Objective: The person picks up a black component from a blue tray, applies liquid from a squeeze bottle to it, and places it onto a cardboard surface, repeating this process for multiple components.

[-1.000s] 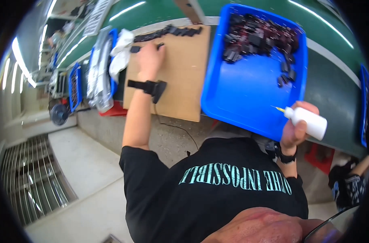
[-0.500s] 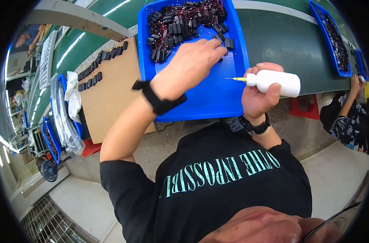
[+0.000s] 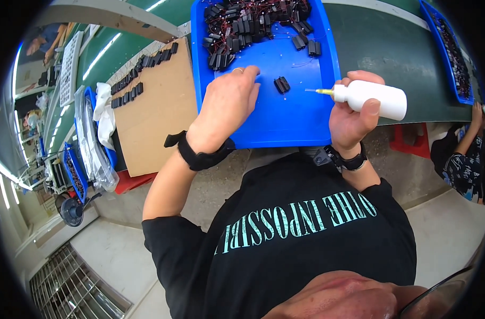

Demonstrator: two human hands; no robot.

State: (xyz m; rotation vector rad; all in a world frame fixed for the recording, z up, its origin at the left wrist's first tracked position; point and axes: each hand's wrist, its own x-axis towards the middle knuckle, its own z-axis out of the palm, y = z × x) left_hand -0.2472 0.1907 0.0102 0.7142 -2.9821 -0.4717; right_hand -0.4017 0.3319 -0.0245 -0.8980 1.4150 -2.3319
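Grasped in the right hand (image 3: 351, 119), fingers and thumb wrapped round its body: a white bottle (image 3: 378, 100) with a yellow-based needle tip (image 3: 322, 92). Lying nearly level across the view, long axis running left to right, base end slightly lower at the right. Pointing left with the needle, in over the right side of the blue tray (image 3: 285, 125), toward a small black piece (image 3: 282, 85) on the tray's bare floor, just beside the needle's end but apart from it. Long axis of that piece slanting from upper left to lower right.

Placed over the left side of the tray, with fingers bent and pointing up and to the right: the left hand (image 3: 229, 103), well apart from the bottle. Impossible to tell whether grasping anything, with fingertips partly hidden.

Heaped at the tray's far end: black pieces with red wires (image 3: 247, 26), pointing many ways. Lined up on the cardboard sheet (image 3: 152, 133) to the left: two rows of black pieces (image 3: 127, 95), mostly set side by side and leaning slightly. Visible to the right of the tray: green worktop (image 3: 380, 53) and another blue tray (image 3: 449, 58).
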